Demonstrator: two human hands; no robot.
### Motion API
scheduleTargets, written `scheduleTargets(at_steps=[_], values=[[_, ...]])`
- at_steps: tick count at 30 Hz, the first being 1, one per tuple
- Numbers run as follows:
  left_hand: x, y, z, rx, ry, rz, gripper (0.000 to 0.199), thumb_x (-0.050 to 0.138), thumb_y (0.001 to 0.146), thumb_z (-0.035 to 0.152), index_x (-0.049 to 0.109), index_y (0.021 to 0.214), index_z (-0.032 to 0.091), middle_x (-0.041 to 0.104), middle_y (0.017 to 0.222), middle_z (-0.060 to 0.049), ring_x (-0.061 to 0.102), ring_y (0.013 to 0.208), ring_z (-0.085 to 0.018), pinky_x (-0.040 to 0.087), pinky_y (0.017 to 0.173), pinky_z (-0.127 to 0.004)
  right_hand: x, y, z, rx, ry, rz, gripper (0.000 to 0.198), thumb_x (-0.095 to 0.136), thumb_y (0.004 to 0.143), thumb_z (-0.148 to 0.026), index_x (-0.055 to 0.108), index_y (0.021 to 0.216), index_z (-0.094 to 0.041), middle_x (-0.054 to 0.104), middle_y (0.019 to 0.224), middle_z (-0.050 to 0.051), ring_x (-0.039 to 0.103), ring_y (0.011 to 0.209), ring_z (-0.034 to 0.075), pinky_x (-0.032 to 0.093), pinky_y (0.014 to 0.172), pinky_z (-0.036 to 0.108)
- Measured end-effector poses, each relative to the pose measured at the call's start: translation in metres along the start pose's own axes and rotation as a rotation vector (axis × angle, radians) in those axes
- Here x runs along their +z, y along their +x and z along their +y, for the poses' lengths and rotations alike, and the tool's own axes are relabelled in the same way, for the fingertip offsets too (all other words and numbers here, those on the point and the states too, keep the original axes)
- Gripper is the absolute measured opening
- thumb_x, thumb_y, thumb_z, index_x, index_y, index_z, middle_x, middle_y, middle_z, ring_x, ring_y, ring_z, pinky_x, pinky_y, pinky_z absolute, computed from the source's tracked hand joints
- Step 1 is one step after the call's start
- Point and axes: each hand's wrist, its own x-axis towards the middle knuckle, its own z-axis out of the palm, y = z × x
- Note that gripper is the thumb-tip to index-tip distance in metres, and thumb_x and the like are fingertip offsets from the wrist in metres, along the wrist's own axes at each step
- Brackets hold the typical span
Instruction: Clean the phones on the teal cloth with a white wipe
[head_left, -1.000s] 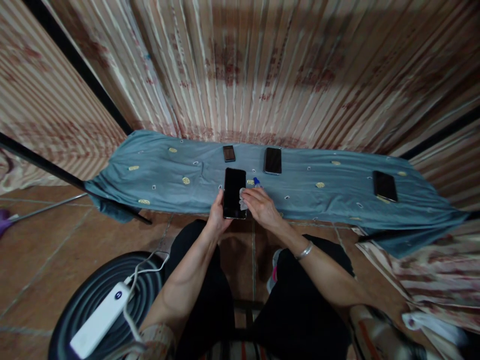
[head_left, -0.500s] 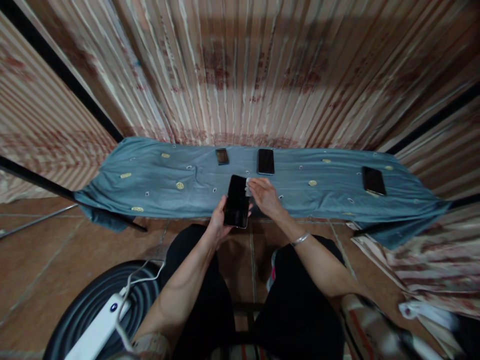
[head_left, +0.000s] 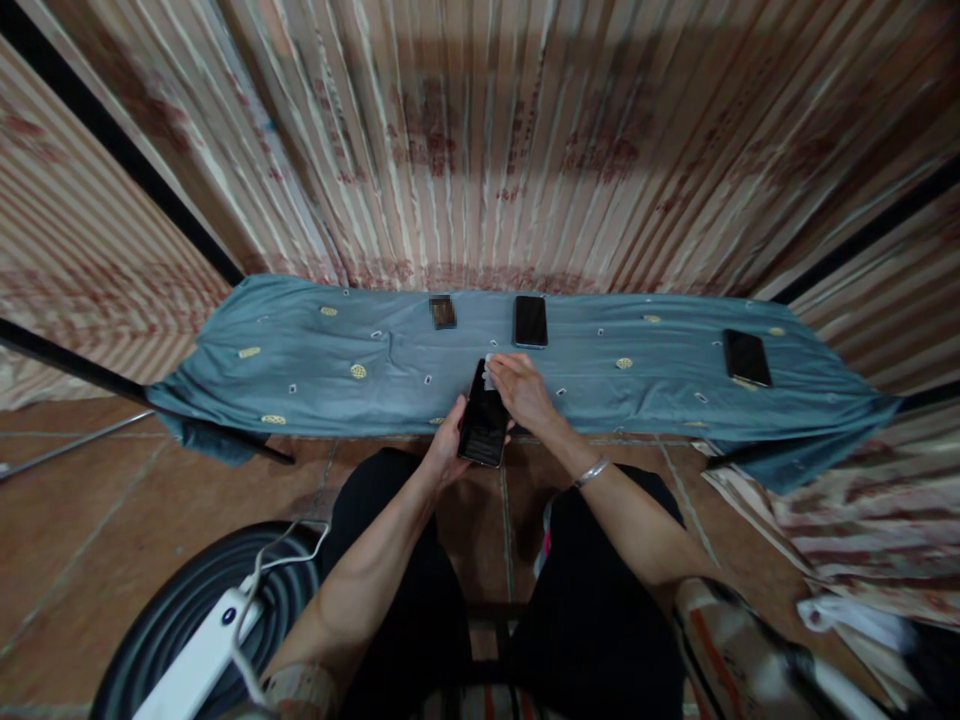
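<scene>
Head view | black phone (head_left: 484, 430) just below centre, six o'clock | your left hand (head_left: 448, 442): fingers wrapped round its lower half | your right hand (head_left: 525, 390): fingers pinching pale wad (head_left: 489, 376), shifted from three-o'clock edge toward twelve; wiping reaches the top

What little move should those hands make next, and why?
Perhaps slide the pale cloth toward the wearer along the dark phone: the right hand holds it at the far end, the nearer screen lies uncovered, and the left hand grips the phone.
</scene>
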Motion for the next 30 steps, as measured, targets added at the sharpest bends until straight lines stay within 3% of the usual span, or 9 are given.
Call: scheduleTargets(at_steps=[12,21,30], values=[[0.008,0.001,-0.002,0.057,-0.050,0.020,0.047,0.036,0.103,0.040,0.061,0.133,0.014,0.076,0.112,-0.013,0.073,0.103,-0.027,0.056,0.094,-0.045,0.000,-0.004,-0.020,-0.059,0.016,-0.052,0.038,0.039,0.104,-0.026,0.070,0.122,-0.016,0.070,0.124,0.013,0.059,0.114,0.027,0.053,0.102,0.047],[-0.002,0.011,0.002,0.156,-0.094,0.102,0.041,0.042,0.102,0.035,0.067,0.125,0.012,0.077,0.106,-0.011,0.073,0.098,-0.024,0.054,0.096,-0.038,0.003,-0.013,-0.042,-0.088,0.082,-0.078,0.037,0.042,0.102,-0.023,0.070,0.126,-0.021,0.071,0.126,0.010,0.059,0.115,0.026,0.054,0.104,0.047],[-0.004,0.010,0.014,0.229,-0.092,0.101,0.042,0.044,0.101,0.041,0.072,0.106,0.010,0.077,0.092,-0.011,0.073,0.095,-0.024,0.056,0.092,-0.036,-0.001,-0.014,-0.035,-0.091,0.077,-0.082,0.036,0.042,0.103,-0.024,0.071,0.124,-0.018,0.071,0.123,0.012,0.060,0.114,0.026,0.054,0.102,0.046]])
